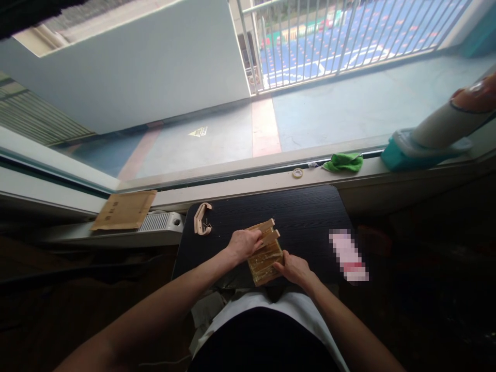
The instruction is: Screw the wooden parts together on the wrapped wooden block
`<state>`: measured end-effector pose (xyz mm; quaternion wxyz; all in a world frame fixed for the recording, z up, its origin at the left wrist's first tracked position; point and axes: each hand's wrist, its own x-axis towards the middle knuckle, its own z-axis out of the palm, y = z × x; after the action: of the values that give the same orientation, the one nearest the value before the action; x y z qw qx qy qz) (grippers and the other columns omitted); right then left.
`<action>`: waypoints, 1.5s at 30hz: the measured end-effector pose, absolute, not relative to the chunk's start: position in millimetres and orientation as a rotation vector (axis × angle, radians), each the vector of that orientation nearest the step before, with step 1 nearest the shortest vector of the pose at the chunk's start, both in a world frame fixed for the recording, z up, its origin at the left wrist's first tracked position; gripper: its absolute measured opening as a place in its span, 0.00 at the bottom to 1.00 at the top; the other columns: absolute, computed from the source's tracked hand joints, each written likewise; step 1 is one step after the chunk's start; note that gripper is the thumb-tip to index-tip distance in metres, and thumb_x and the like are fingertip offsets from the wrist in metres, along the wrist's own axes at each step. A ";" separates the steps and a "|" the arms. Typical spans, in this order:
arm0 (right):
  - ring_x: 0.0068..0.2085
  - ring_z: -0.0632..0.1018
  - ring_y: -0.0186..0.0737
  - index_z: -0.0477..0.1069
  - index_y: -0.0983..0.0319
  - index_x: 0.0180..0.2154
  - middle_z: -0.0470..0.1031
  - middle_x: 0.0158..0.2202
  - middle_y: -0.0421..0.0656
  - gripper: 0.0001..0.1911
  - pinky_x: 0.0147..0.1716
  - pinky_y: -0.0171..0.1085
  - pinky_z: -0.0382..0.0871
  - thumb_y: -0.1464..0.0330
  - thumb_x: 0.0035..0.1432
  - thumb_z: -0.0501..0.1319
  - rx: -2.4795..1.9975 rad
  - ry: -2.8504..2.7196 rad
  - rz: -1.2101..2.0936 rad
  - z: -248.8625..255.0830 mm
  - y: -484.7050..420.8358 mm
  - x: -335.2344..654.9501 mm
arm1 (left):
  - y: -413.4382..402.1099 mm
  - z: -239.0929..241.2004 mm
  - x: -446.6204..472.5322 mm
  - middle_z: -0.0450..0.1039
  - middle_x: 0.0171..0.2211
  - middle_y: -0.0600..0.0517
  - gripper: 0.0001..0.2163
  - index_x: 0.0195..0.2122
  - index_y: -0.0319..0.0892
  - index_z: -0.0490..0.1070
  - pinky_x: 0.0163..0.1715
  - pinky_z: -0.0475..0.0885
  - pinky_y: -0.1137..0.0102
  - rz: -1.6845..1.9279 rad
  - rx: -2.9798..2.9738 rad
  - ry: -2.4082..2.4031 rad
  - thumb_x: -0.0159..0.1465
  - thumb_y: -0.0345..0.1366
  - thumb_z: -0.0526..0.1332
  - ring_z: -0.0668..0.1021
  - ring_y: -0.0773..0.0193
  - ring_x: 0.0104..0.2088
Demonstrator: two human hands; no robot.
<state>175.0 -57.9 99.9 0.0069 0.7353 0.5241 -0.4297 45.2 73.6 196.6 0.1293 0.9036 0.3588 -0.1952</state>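
A small wooden box-like assembly (266,258) of pale slats and a yellowish panel sits on the black table (302,212) near its front edge. My left hand (244,244) is closed over the top left of the assembly, fingers wrapped on its upper slats. At the assembly's lower right corner, my right hand (293,268) pinches the edge with its fingertips. Loose curved wooden pieces (203,219) lie at the table's far left corner, apart from both hands.
A blurred pink-and-white item (347,256) lies on the table's right side. The window sill behind holds a green cloth (344,162), a tape roll (297,173) and a teal-based object (422,147). A brown envelope (124,210) rests on the left ledge.
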 end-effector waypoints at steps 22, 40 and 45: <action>0.42 0.76 0.49 0.63 0.61 0.45 0.75 0.41 0.50 0.23 0.37 0.41 0.63 0.52 0.57 0.47 2.317 1.624 -1.359 96.8 -59.5 174.6 | 87.1 186.3 36.5 0.75 0.32 0.49 0.10 0.36 0.42 0.68 0.33 0.68 0.71 -0.576 2.725 0.699 0.64 0.41 0.50 0.77 0.60 0.33; 0.44 0.76 0.49 0.63 0.63 0.46 0.75 0.42 0.51 0.24 0.38 0.41 0.64 0.52 0.57 0.47 2.280 1.627 -1.340 102.5 -57.5 176.0 | 87.2 181.8 38.1 0.76 0.32 0.50 0.10 0.31 0.43 0.69 0.28 0.66 0.73 -0.490 2.174 1.424 0.59 0.44 0.55 0.77 0.61 0.33; 0.43 0.76 0.49 0.63 0.62 0.46 0.76 0.41 0.50 0.24 0.38 0.41 0.64 0.52 0.57 0.48 2.273 1.625 -1.363 101.3 -56.3 176.5 | 77.4 189.8 43.8 0.75 0.34 0.48 0.09 0.38 0.44 0.68 0.38 0.68 0.67 -0.559 2.543 1.068 0.62 0.40 0.53 0.77 0.58 0.36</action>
<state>176.5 -56.3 101.3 0.0164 0.7309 0.5228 -0.4384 43.8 77.4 189.8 0.1629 0.8916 0.3743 -0.1961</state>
